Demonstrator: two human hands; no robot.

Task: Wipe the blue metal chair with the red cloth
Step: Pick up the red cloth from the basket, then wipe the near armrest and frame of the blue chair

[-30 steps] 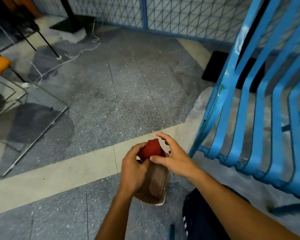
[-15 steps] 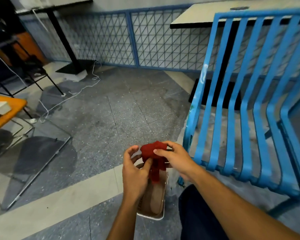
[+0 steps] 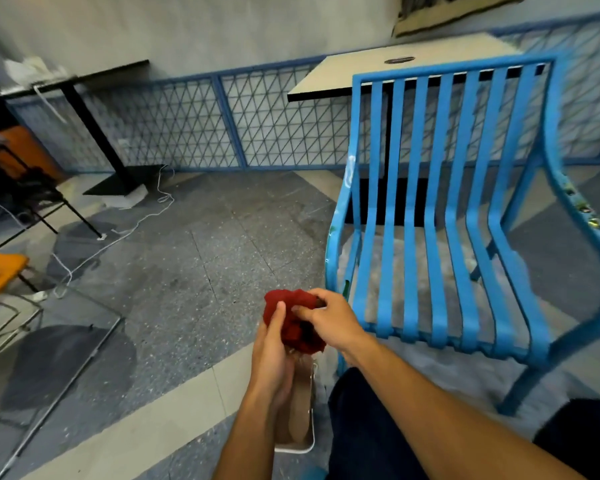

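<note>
The crumpled red cloth (image 3: 297,336) is clamped by curled fingers of left hand (image 3: 274,351) and right hand (image 3: 329,322); the blue slatted metal chair (image 3: 433,237) is untouched; all wiping is judged left

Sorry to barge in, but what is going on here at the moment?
A person grips a bunched red cloth with both the left hand and the right hand, above a shallow tray on the floor. The blue chair stands to their right; the cloth is not touching it, so wiping has not started.
</note>
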